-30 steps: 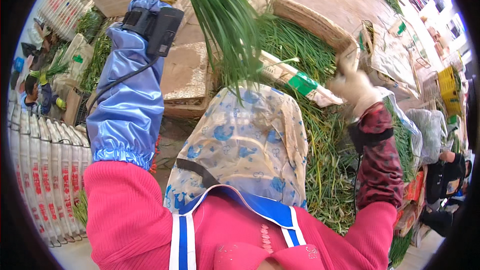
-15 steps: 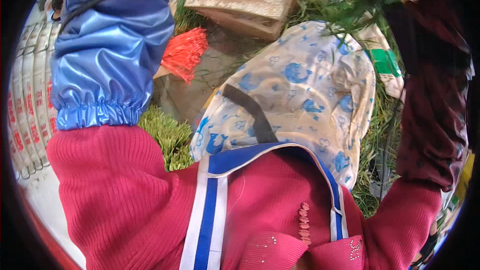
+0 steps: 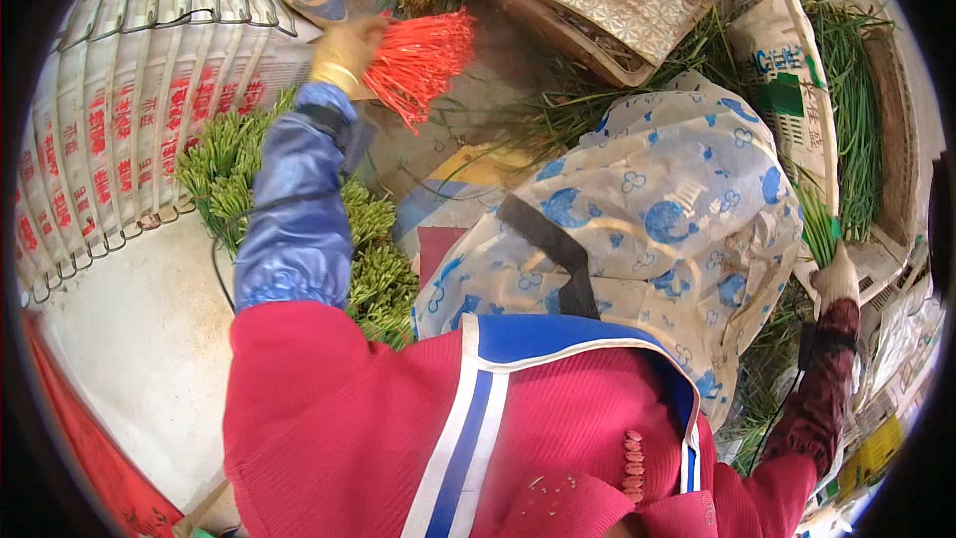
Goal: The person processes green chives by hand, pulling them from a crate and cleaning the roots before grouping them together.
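Left hand (image 3: 344, 55) at the red ties (image 3: 423, 60), finger closure unclear; right hand (image 3: 836, 282) grips a green-stalk bundle (image 3: 819, 227) beside the basket (image 3: 802, 130). Apparent step: fetching a tie; next move calls for separating one.

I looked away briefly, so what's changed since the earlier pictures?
The left hand let go of its green bunch and moved leftward to the red ties; whether it grips them is unclear. The right hand now holds a green bunch. The patterned apron still covers the lap.
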A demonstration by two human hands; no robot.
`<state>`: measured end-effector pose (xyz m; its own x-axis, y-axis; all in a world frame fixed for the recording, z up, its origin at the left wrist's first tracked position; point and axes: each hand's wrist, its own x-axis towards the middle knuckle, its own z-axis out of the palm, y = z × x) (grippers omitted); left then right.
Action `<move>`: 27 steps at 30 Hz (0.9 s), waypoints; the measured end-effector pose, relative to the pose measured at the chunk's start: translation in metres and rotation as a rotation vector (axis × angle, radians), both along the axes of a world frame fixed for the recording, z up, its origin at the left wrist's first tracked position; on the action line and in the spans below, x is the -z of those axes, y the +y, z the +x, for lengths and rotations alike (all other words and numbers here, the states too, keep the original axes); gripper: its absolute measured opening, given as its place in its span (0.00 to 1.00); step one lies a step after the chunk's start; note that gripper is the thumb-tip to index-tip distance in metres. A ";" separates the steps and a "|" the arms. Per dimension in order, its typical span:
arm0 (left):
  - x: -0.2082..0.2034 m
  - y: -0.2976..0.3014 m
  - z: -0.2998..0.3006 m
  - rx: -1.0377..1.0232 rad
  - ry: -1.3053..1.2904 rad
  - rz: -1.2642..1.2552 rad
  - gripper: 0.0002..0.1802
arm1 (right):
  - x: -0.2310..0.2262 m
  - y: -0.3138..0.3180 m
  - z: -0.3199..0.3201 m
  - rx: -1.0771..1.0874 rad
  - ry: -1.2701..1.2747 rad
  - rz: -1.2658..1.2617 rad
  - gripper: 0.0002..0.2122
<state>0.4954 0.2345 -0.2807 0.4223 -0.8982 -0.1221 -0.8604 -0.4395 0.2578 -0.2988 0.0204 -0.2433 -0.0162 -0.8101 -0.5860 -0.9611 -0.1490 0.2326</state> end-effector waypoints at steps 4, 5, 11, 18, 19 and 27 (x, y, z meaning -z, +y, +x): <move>0.034 0.004 -0.054 -0.093 -0.095 0.377 0.20 | -0.014 0.004 -0.006 0.215 -0.217 0.000 0.28; 0.041 -0.002 -0.054 -0.089 -0.094 0.389 0.20 | -0.024 0.005 0.009 0.255 -0.244 -0.057 0.30; 0.074 -0.023 -0.046 0.057 -0.071 0.586 0.23 | -0.076 -0.018 0.045 0.182 -0.310 -0.266 0.36; 0.083 -0.020 -0.032 0.139 -0.085 0.588 0.18 | -0.086 -0.038 0.094 0.332 -0.339 -0.291 0.34; 0.082 -0.025 -0.034 0.144 -0.069 0.578 0.18 | -0.086 -0.043 0.087 0.230 -0.369 -0.327 0.33; 0.042 -0.085 -0.077 0.196 0.199 -0.052 0.13 | -0.087 -0.055 0.124 0.166 -0.427 -0.327 0.36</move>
<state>0.4182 0.1498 -0.3227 0.2126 -0.9675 -0.1369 -0.8577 -0.2519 0.4482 -0.1750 -0.0347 -0.1561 0.0240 -0.9576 -0.2870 -0.9845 0.0273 -0.1734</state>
